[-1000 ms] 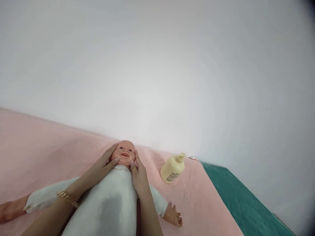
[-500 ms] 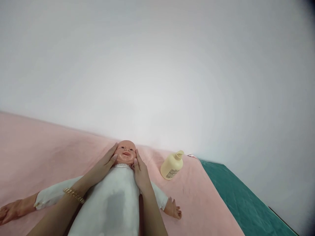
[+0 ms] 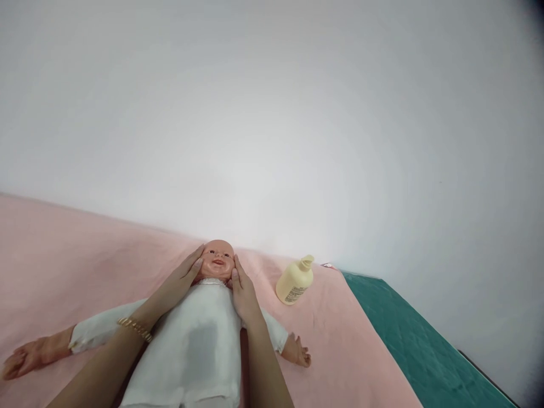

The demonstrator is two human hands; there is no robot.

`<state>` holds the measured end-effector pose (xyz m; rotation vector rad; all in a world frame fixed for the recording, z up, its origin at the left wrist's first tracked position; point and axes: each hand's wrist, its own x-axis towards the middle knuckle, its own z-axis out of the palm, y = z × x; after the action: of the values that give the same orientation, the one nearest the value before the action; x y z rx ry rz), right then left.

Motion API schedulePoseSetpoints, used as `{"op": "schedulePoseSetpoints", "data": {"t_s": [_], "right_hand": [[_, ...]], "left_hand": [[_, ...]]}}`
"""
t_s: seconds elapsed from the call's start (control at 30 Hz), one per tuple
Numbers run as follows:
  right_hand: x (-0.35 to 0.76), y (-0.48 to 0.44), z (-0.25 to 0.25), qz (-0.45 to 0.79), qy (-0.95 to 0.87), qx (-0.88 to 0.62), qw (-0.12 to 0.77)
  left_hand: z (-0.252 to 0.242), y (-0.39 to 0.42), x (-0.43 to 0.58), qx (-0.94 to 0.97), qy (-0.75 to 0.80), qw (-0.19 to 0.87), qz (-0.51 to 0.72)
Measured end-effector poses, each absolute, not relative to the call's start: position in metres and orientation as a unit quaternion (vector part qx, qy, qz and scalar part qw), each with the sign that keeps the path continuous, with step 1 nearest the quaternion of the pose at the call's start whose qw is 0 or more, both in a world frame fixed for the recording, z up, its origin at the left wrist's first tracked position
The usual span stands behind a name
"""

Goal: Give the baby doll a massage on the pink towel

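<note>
A baby doll [image 3: 216, 323] in a white outfit lies on its back on the pink cloth, arms spread to both sides. My left hand [image 3: 185, 277] rests along the left side of the doll's head [image 3: 218, 262], fingers stretched out and thumb apart. Against the opposite cheek lies my right hand [image 3: 244, 290], likewise with straight fingers. The palms are turned inward and mostly hidden. A gold bracelet [image 3: 135, 328] circles my left wrist. To the right of my right hand stands a pale yellow pump bottle [image 3: 294, 281] with a printed label.
Pink cloth [image 3: 340, 334] covers the surface under the doll. On the right, a green covering [image 3: 419, 334] shows beyond the cloth's edge. A plain pale wall [image 3: 272, 124] rises directly behind the doll's head and the bottle.
The view has shifted slightly, so the doll and bottle appear a little higher. Both hands stay against the doll's head, with hardly any movement over it.
</note>
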<state>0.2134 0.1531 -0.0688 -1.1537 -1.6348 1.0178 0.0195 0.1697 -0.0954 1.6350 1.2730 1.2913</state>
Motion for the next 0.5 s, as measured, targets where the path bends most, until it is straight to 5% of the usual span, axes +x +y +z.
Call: {"op": "schedulePoseSetpoints", "data": {"t_s": [0.3, 0.5], "right_hand": [[0.241, 0.13, -0.012, 0.298, -0.699, -0.537, 0.366], [0.285, 0.105, 0.035, 0.192, -0.606, -0.516, 0.574]], "left_hand": [[-0.059, 0.149, 0.024, 0.646, 0.564, 0.261, 0.443], [-0.017, 0.114, 0.043, 0.661, 0.553, 0.172, 0.477]]}}
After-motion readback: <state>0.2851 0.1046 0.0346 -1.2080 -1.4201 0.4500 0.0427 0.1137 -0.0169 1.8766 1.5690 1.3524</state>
